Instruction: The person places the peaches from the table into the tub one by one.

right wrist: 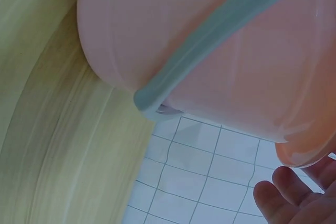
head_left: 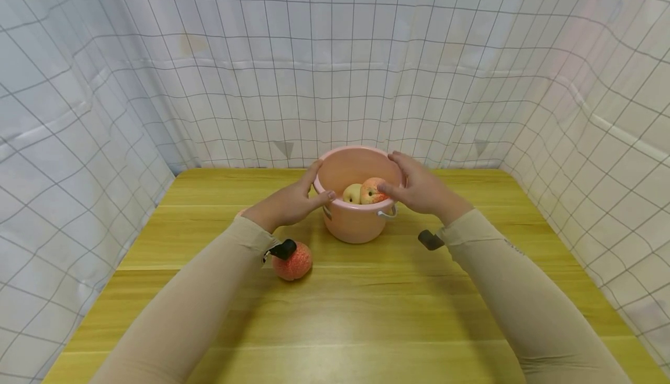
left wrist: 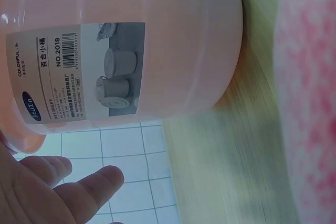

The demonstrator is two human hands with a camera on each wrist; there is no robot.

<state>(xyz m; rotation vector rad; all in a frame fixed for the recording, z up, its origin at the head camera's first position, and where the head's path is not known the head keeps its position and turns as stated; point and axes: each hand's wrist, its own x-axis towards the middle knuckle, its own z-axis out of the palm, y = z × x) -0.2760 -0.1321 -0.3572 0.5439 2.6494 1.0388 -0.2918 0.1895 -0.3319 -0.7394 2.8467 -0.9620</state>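
A pink bucket [head_left: 353, 227] stands upright at the back middle of the table. My left hand [head_left: 290, 201] grips its rim from the left, thumb over the edge and fingers along the outside. On the opposite side my right hand [head_left: 424, 189] holds the rim, its thumb reaching inside. Two fruits lie in the bucket: a pale yellow one [head_left: 352, 194] and a red-flecked one [head_left: 373, 189]. In the left wrist view a printed label [left wrist: 76, 72] shows on the bucket. The right wrist view shows its grey-white handle [right wrist: 220, 30] hanging down the side.
A red-speckled peach [head_left: 294, 265] sits on the wooden table [head_left: 356, 314] below my left wrist. Another fruit [head_left: 242, 212] is mostly hidden behind that wrist. White grid-patterned curtains [head_left: 335, 81] surround the table at the back and sides.
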